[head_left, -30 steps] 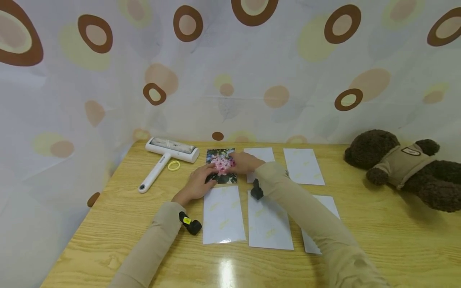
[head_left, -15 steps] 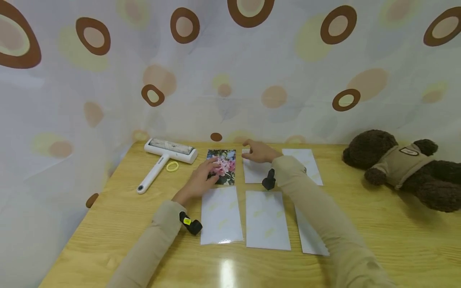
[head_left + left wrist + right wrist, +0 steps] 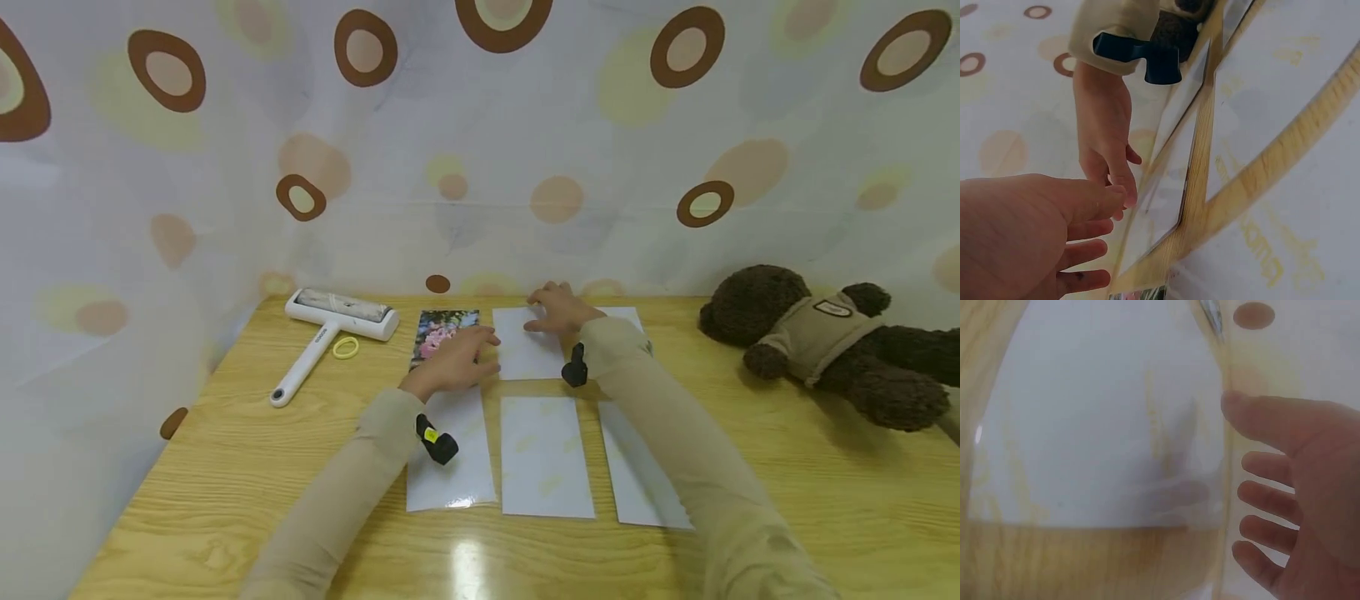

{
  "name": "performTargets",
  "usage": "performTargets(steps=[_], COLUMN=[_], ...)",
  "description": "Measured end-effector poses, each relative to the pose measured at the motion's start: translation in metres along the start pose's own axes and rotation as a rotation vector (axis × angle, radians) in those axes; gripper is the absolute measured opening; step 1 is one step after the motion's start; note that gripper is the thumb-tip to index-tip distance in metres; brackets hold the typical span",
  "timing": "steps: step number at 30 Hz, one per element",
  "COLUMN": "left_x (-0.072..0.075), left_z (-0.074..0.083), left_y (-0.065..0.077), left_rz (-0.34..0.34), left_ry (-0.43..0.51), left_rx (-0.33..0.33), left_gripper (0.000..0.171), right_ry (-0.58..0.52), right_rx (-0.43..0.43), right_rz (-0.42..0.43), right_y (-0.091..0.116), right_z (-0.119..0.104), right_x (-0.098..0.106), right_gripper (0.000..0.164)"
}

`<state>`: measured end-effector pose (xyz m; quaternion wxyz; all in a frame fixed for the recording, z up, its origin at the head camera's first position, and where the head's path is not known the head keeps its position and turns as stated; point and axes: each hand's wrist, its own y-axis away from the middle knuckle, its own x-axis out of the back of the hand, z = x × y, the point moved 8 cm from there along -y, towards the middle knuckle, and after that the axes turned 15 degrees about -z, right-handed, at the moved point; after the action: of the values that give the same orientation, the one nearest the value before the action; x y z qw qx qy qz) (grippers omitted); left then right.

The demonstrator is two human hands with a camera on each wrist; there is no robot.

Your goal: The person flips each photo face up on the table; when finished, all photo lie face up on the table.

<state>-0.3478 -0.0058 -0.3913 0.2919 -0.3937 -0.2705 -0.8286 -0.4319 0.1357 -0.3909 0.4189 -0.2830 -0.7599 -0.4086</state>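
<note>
In the head view my left hand (image 3: 454, 360) reaches over the flower photo (image 3: 431, 333), hiding its lower right part. Its spread fingertips come up to the left edge of the white-backed card in the middle of the far row (image 3: 525, 350). My right hand (image 3: 561, 312) hovers at that card's far right corner, fingers apart and slightly bent. In the right wrist view the right hand (image 3: 1316, 487) has its thumb and fingers spread beside the white card (image 3: 1091, 425), with nothing between them. Both hands hold nothing.
White-backed cards lie nearer on the table, including a left one (image 3: 453, 458), a middle one (image 3: 546, 458) and a right one (image 3: 645, 475). Another (image 3: 622, 315) is partly behind the right sleeve. Left are a lint roller (image 3: 341, 312) and yellow ring (image 3: 346, 348); right, a teddy bear (image 3: 825, 333).
Both hands were at the flower photo. The right hand has let go and moved right to the far middle card; the left hand has since slid right towards that card.
</note>
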Motion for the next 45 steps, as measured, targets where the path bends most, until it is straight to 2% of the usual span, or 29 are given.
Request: performTargets(steps=[7,11,15,21,24,28,31,39,41,45], left_x=[-0.004,-0.013,-0.020,-0.021,-0.015,-0.005,-0.003,0.003,0.003,-0.001], left_z=[0.010,0.011,0.013,0.017,0.013,0.006,0.001,-0.014,-0.015,-0.013], left_y=[-0.028,-0.041,-0.044,-0.041,-0.037,-0.032,-0.031,-0.020,-0.019,-0.021], left_rz=[0.001,-0.038,-0.057,-0.021,0.086,0.256,0.303,0.475,0.475,0.432], left_ry=[-0.076,-0.148,-0.219,-0.237,-0.176,-0.052,0.022,0.365,0.423,0.530], left_rx=[0.030,0.079,0.143,0.190,0.238,0.307,0.325,0.318,0.299,0.225], left_gripper=[0.040,0.041,0.040,0.039,0.053,0.086,0.096,0.077,0.070,0.055], right_ry=[0.077,0.078,0.044,0.018,-0.017,-0.056,-0.084,-0.186,-0.211,-0.256], right_rx=[-0.071,-0.068,-0.059,-0.102,-0.111,-0.120,-0.101,-0.023,-0.006,0.020], right_rz=[-0.009,-0.032,-0.049,-0.022,0.005,0.050,0.077,0.149,0.165,0.163], right_y=[-0.011,-0.012,-0.008,-0.012,-0.014,-0.015,-0.014,-0.007,-0.005,-0.001], right_z=[0.022,0.023,0.018,0.022,0.021,0.020,0.018,0.015,0.015,0.016], right_x=[-0.004,-0.005,-0.004,-0.006,-0.005,-0.001,0.001,0.007,0.008,0.009], right_gripper=[0.074,0.079,0.081,0.086,0.087,0.084,0.083,0.084,0.083,0.084])
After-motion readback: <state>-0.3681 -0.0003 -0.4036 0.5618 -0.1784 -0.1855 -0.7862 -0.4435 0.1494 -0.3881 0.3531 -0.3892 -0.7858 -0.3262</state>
